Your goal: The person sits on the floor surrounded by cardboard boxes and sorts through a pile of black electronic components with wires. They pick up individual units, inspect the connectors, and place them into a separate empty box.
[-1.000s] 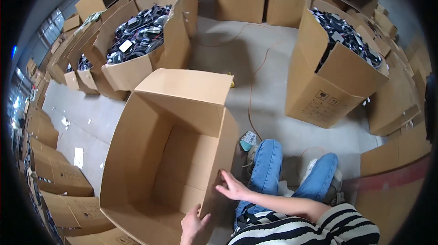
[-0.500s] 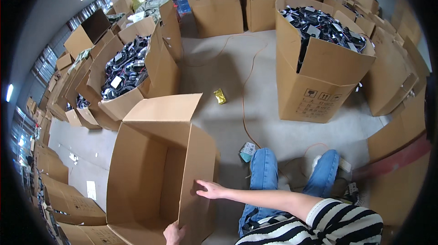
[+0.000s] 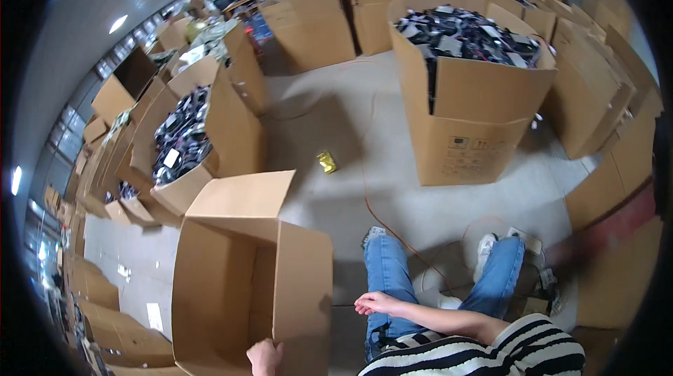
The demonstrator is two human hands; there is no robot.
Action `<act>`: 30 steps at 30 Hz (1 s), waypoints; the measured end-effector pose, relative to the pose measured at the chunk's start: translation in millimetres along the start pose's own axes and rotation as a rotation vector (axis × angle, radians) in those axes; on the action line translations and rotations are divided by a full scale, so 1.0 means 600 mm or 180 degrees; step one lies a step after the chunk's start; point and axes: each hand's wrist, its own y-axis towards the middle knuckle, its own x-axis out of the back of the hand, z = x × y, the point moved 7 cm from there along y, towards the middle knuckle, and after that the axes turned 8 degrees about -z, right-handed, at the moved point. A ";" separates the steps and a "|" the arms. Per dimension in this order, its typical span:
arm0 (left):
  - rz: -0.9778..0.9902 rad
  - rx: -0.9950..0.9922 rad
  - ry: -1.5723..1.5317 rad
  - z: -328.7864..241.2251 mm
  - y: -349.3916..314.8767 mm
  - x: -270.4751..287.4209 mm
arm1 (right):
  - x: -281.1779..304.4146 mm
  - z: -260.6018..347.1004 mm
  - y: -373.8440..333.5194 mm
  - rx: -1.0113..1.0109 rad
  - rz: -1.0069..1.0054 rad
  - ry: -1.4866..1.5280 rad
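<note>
Left hand (image 3: 265, 357): seems to grasp the box (image 3: 303, 292)
Right hand (image 3: 378, 303): empty, loosely curled, off the box
Box: could tip or twist if pulled one-handed

Printed markings, head view. On the front of the tall cardboard box (image 3: 482, 92) at right, a row of dark handling symbols (image 3: 479, 143) runs across the lower panel; the middle one shows upright arrows in a frame. Beneath it stand short lines of print (image 3: 471, 161), too blurred to read. Pale labels (image 3: 449, 45) lie among the dark goods in the same box, and a white label (image 3: 171, 158) among those at left; any lettering on these is illegible.
</note>
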 end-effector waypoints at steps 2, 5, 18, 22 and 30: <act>-0.0854 -0.0372 -0.0143 -0.070 0.039 0.087 | 0.029 0.006 -0.023 0.0014 -0.0047 0.0203; -0.1202 -0.0862 -0.1001 -0.194 0.069 0.187 | 0.094 0.030 -0.060 0.0224 -0.0191 0.0102; -0.0120 -0.2655 -0.3420 -0.727 0.220 0.349 | 0.842 0.352 -0.506 0.1168 -0.3994 -0.2119; -0.0715 -0.2202 -0.3270 -0.878 0.350 0.566 | 0.914 0.582 -0.646 0.0913 -0.5680 -0.3115; -0.1087 -0.1289 -0.1490 -1.033 0.487 0.719 | 1.055 0.746 -0.657 0.0291 -0.5801 -0.2512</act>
